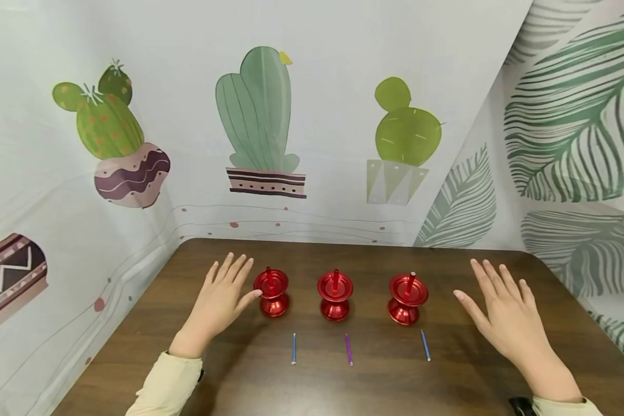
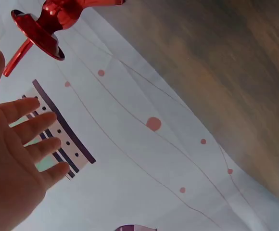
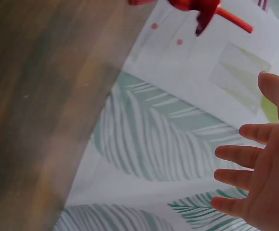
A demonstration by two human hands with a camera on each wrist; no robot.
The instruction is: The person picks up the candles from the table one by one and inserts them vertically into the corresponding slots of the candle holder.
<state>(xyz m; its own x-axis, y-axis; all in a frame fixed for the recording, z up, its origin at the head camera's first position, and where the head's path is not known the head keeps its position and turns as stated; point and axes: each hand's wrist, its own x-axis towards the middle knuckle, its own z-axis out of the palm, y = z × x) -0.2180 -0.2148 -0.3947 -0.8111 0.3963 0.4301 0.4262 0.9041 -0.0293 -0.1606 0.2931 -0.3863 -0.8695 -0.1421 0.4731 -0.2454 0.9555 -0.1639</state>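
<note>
Three shiny red metal candle holders stand upright in a row: a left one (image 1: 274, 306), a middle one (image 1: 335, 310) and a right one (image 1: 403, 312). Each has a dish with a thin red upright tube in it. In front lie three thin candles: a blue one (image 1: 293, 349), a purple one (image 1: 349, 349) and another blue one (image 1: 426, 345). My left hand (image 1: 218, 303) is spread beside the left holder, its thumb overlapping the dish's edge in the head view. Fingers spread, my right hand (image 1: 507, 315) is to the right of the right holder. Both hands hold nothing.
Everything sits on a brown wood-grain table (image 1: 270, 393) with rounded back corners. A white cloth (image 1: 333, 58) printed with cacti and leaves hangs behind it and along the left side. Pale sleeves (image 1: 166, 384) cover the forearms.
</note>
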